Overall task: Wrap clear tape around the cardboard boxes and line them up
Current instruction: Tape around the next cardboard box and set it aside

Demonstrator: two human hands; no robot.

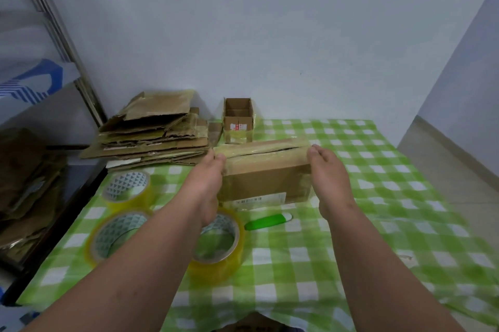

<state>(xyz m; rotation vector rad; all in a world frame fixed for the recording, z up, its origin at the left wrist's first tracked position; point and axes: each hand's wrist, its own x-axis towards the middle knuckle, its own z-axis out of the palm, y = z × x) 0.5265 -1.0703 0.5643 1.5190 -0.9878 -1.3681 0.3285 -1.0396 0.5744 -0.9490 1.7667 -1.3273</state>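
A closed cardboard box [263,172] with clear tape across its top stands in the middle of the table. My left hand [206,183] lies flat against its left end and my right hand [328,183] against its right end, fingers straight, so the box sits clamped between both palms. Behind it a small open-topped cardboard box [238,126] with a red-and-white label stands near the wall. Three rolls of clear yellowish tape lie at the left front: one far [127,188], one near left [113,234], one [218,245] partly under my left forearm.
A stack of flattened cardboard [151,134] sits at the table's back left corner. A green utility knife [267,221] lies just in front of the box. The green checked tablecloth [378,196] covers the table; more cardboard is piled on the floor at left [24,183].
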